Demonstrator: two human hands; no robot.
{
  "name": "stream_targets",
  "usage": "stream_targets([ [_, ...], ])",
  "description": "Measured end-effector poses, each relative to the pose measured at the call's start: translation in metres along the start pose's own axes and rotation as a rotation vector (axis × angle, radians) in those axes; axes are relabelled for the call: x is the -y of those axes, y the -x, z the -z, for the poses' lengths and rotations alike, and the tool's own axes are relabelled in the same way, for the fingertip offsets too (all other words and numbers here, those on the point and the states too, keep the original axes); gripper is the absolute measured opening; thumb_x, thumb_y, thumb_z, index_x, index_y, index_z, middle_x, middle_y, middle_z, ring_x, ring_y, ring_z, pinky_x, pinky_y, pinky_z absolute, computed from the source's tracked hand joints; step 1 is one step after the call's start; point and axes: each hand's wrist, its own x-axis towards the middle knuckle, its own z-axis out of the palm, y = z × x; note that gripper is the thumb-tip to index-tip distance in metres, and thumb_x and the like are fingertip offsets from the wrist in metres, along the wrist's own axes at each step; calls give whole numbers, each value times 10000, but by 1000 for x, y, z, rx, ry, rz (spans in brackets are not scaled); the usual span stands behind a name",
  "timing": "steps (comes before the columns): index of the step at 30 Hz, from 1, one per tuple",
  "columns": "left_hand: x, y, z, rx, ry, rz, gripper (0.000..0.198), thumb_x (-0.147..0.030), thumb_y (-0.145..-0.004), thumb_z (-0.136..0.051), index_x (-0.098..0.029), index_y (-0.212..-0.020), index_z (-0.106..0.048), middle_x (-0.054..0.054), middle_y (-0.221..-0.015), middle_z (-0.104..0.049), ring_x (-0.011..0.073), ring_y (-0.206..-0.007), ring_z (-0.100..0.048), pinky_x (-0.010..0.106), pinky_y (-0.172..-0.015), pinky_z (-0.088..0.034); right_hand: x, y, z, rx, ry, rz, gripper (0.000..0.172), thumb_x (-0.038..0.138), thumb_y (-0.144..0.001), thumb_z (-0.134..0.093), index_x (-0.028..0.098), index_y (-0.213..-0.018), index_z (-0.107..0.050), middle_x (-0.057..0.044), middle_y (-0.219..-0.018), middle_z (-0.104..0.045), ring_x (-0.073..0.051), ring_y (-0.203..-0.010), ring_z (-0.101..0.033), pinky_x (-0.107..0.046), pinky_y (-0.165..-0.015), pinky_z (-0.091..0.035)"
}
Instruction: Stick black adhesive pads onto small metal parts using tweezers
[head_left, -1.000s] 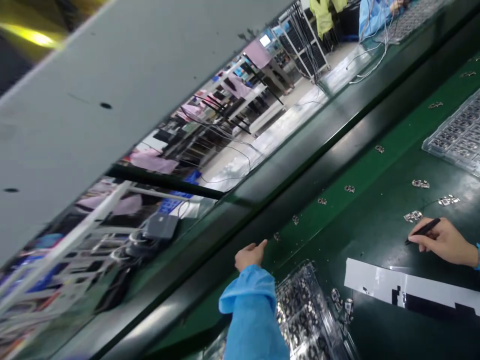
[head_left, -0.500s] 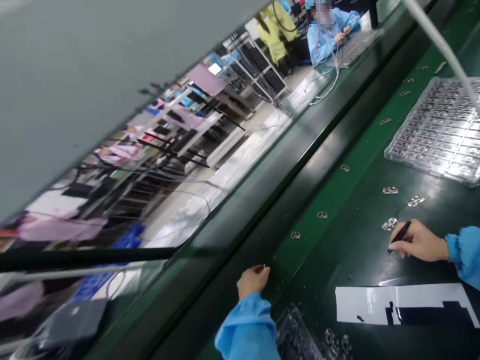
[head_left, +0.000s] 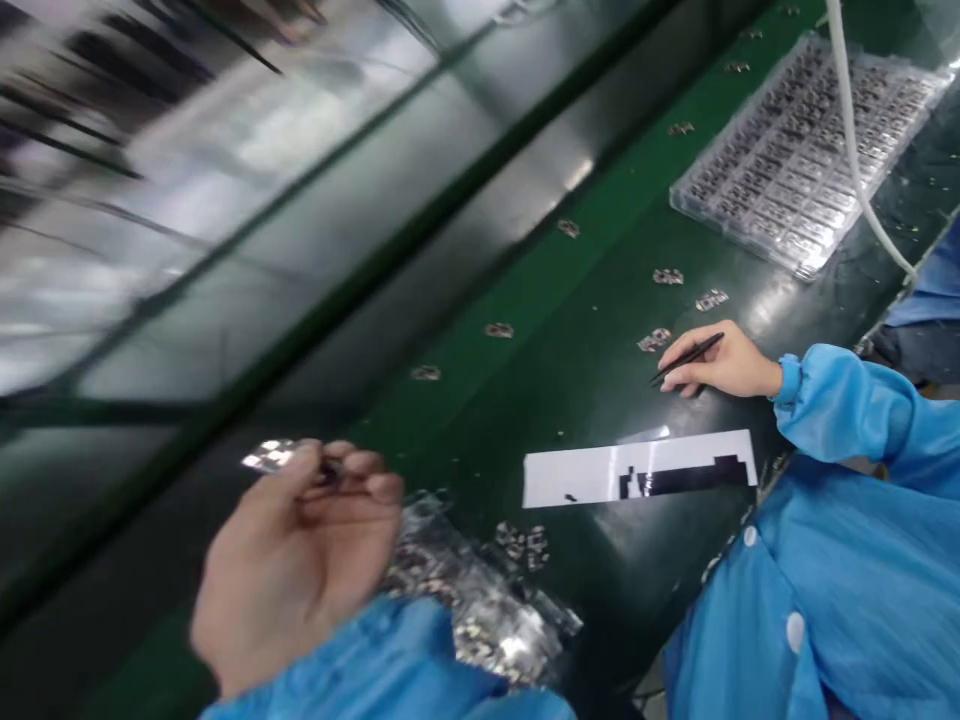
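Note:
My left hand (head_left: 300, 555) is raised at the lower left, palm turned up. Its thumb and fingers pinch a small shiny circuit board (head_left: 268, 456), whose far end the fingers cover. My right hand (head_left: 712, 362) rests low over the dark green work surface, closed around slim black tweezers (head_left: 688, 358) that point down to the left. Just beyond their tip lies a loose circuit board (head_left: 655, 340), with a second board (head_left: 711, 300) and a third board (head_left: 667, 277) farther back. A white strip (head_left: 577, 470) with black stickers on it lies nearer my body.
A clear compartment tray (head_left: 795, 165) full of boards stands at the back right, a white cable (head_left: 851, 130) crossing it. Several boards lie spaced along the green belt (head_left: 457, 350). Beside my left sleeve is a clear tray (head_left: 487, 610) of boards. A metal rail (head_left: 360, 290) borders the belt.
My view has swung down and toward my body. My left hand has risen from the belt toward the camera and now shows a circuit board. My right hand still holds the tweezers near the boards.

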Motion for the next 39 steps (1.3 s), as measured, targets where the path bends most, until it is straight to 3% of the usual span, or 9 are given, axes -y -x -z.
stream_targets([
  [2, 14, 56, -21, 157, -244, -212, 183, -410, -773, -571, -287, -903, -611, -46, -933, -692, 271, -987, -610, 414, -781, -535, 4, 23, 11, 18, 35, -45, 346, 331, -584, -795, 96, -772, -623, -39, -661, -681, -163, -617, -685, -244, -526, -579],
  [4, 34, 111, -42, 310, -332, -292, 194, -355, -667, -707, -287, -844, -665, -18, -863, -713, 271, -862, -642, 426, -808, -528, 4, 45, 20, 7, 69, -111, 343, 328, -585, -797, 103, -761, -606, -30, -642, -673, -149, -560, -668, -231, -485, -560],
  [6, 57, 153, -62, 680, -514, -588, 108, -265, -763, -618, -282, -854, -676, 21, -1017, -709, 235, -813, -650, 388, -774, -532, 0, 60, 24, 0, 103, -144, 344, 324, -571, -807, 113, -735, -590, -13, -603, -658, -133, -517, -647, -217, -465, -540],
  [8, 77, 177, -78, 851, -711, -842, 198, -179, -839, -493, -255, -899, -666, 51, -1184, -645, 208, -781, -639, 337, -677, -527, -7, 66, 24, 22, 144, -140, 341, 334, -572, -806, 120, -715, -582, -5, -571, -646, -129, -510, -639, -212, -478, -531],
  [13, 98, 188, -96, 765, -1054, -1074, 221, -96, -846, -438, -178, -920, -630, 102, -1318, -540, 214, -728, -579, 325, -545, -481, -17, 62, 17, 78, 285, -80, 339, 389, -603, -778, 126, -701, -589, -21, -577, -648, -161, -567, -662, -233, -507, -527],
  [22, 98, 188, -98, 780, -1066, -1013, 151, -116, -842, -473, -195, -883, -594, 99, -1333, -528, 217, -769, -551, 328, -584, -485, -11, 61, 16, 109, 498, -8, 320, 405, -647, -744, 114, -679, -615, -18, -556, -628, -107, -499, -582, -199, -453, -458],
  [32, 100, 188, -98, 812, -984, -913, 166, -103, -836, -463, -197, -866, -596, 107, -1322, -539, 223, -767, -558, 348, -620, -491, -14, 62, 13, 92, 235, -157, 326, 370, -579, -792, 127, -668, -594, 9, -541, -615, -123, -493, -619, -209, -467, -497],
  [36, 95, 183, -95, 847, -711, -667, 157, -146, -837, -482, -207, -854, -626, 106, -1247, -600, 214, -768, -584, 345, -652, -494, -11, 58, 15, 22, 100, -149, 334, 347, -556, -812, 124, -657, -585, 12, -499, -615, -121, -455, -614, -200, -437, -497],
  [39, 87, 169, -94, 694, -343, -242, 128, -274, -828, -557, -213, -868, -662, 79, -898, -703, 156, -584, -554, 284, -555, -468, -4, 47, 19, -72, 7, -103, 355, 368, -562, -811, 117, -668, -584, -3, -480, -628, -127, -426, -616, -193, -408, -498],
])
